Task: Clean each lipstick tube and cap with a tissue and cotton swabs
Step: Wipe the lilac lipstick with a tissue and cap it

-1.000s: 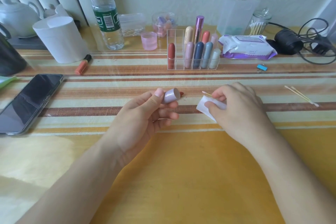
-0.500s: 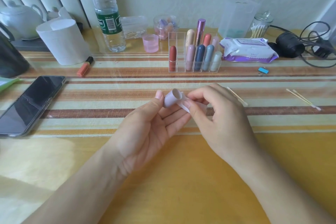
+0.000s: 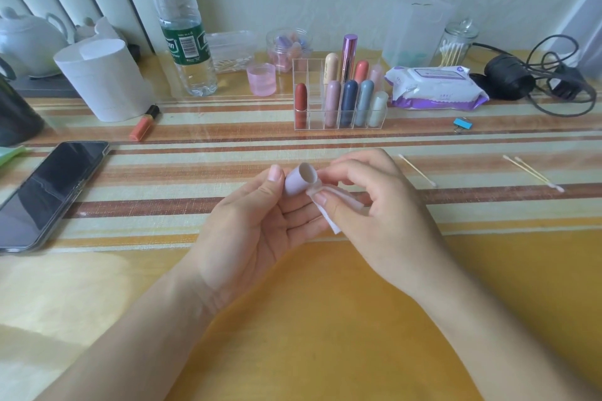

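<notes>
My left hand (image 3: 257, 225) holds a lilac lipstick cap (image 3: 298, 180) between thumb and fingers, its open mouth turned up and right. A folded white tissue (image 3: 335, 205) is pinched in my right hand (image 3: 381, 205) and pressed against the cap's rim. Behind them a clear organizer (image 3: 338, 101) holds several lipsticks. One cotton swab (image 3: 417, 170) lies just right of my right hand, and two more cotton swabs (image 3: 531, 172) lie farther right.
A phone (image 3: 49, 192) lies at the left. An orange lip product (image 3: 143, 124), a white paper roll (image 3: 104, 81), a water bottle (image 3: 182, 26), a pink cup (image 3: 262, 79), a wet-wipe pack (image 3: 433, 88), a swab jar (image 3: 456, 45), a blue clip (image 3: 462, 124) and black cables (image 3: 553, 81) line the back.
My right hand left a swab on the table and brought the tissue left to the cap. The left hand turned the cap's mouth upward.
</notes>
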